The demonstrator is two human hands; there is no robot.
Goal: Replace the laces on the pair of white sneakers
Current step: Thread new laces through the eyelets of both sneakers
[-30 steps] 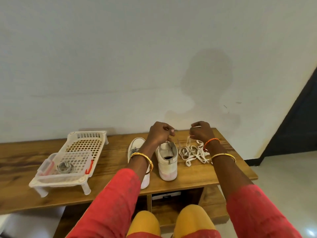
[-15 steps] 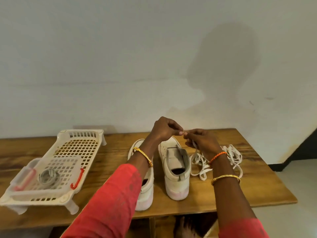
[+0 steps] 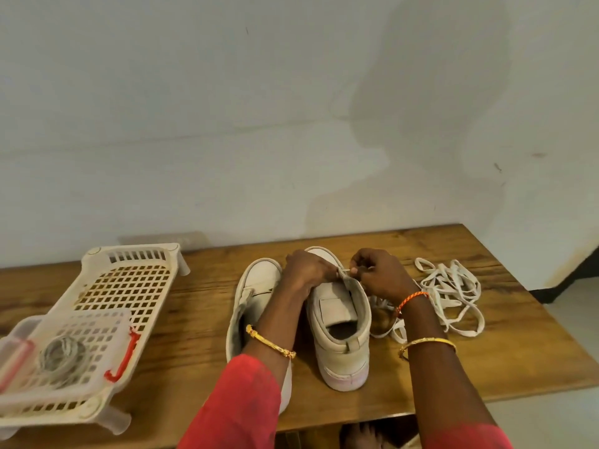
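Two white sneakers stand side by side on the wooden worktop (image 3: 181, 306), heels toward the person. Neither shows any lace across its tongue, so I judge that the old laces are already out and the new lacing is only at its start.

The left hand (image 3: 306, 270) rests on the front part of the right sneaker (image 3: 340, 322), its fingers curled around the upper edge near the eyelets. The right hand (image 3: 379, 277) is just beside it, and its fingers pinch the thin tip of a white lace (image 3: 345, 271) at that same edge. It seems that the tip is being led into one of the first eyelets, but the hole itself is too small to see.

The left sneaker (image 3: 256, 286) lies partly under the left forearm and is untouched. To the right of the shoes a loose heap of white laces (image 3: 450, 286) lies on the worktop; I cannot tell how many laces it holds, or which of them are old and which new.

On the left side stands a white plastic basket (image 3: 129, 280) and, in front of it, a clear box (image 3: 97, 322) with a coil of something pale inside.

Nearly all of the work is left: the right sneaker has to be laced up through all its eyelets, and then the left one as well.
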